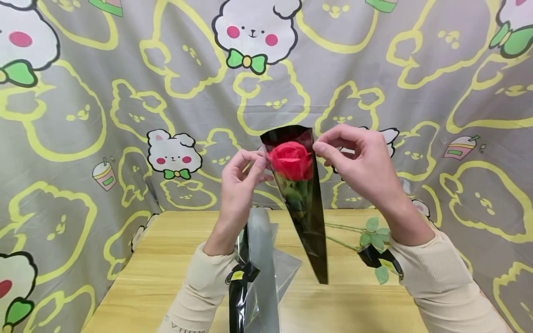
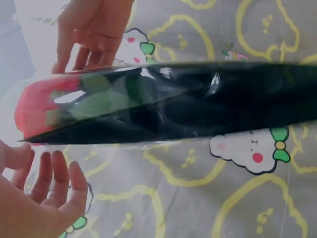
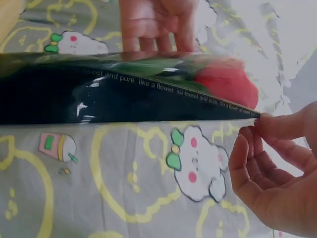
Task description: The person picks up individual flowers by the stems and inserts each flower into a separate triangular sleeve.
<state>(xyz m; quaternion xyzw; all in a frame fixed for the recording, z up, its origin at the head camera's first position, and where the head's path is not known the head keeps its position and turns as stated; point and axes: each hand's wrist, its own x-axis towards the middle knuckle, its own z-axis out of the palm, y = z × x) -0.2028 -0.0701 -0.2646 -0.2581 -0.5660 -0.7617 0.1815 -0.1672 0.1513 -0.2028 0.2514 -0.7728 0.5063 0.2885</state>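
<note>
A red rose [image 1: 290, 162] with green leaves stands inside a cone-shaped flower sleeve [image 1: 310, 240], clear in front and black behind. The sleeve hangs in the air above the table, its narrow end down. With thumb and forefinger, my left hand [image 1: 241, 178] pinches its upper left edge beside the bloom. My right hand [image 1: 364, 162] pinches the upper right edge near the opening. Small white lettering runs along the black border [image 3: 148, 84] in the right wrist view. In the left wrist view the rose head [image 2: 39, 109] shows through the clear film.
On the wooden table [image 1: 166, 259] lie a greyish translucent roll [image 1: 261, 268], black-edged plastic sleeves [image 1: 238, 296] and a clear sheet [image 1: 287, 268]. Green stems with leaves [image 1: 374, 235] lie at the right, partly behind my right wrist. A patterned curtain [image 1: 125, 60] surrounds the table.
</note>
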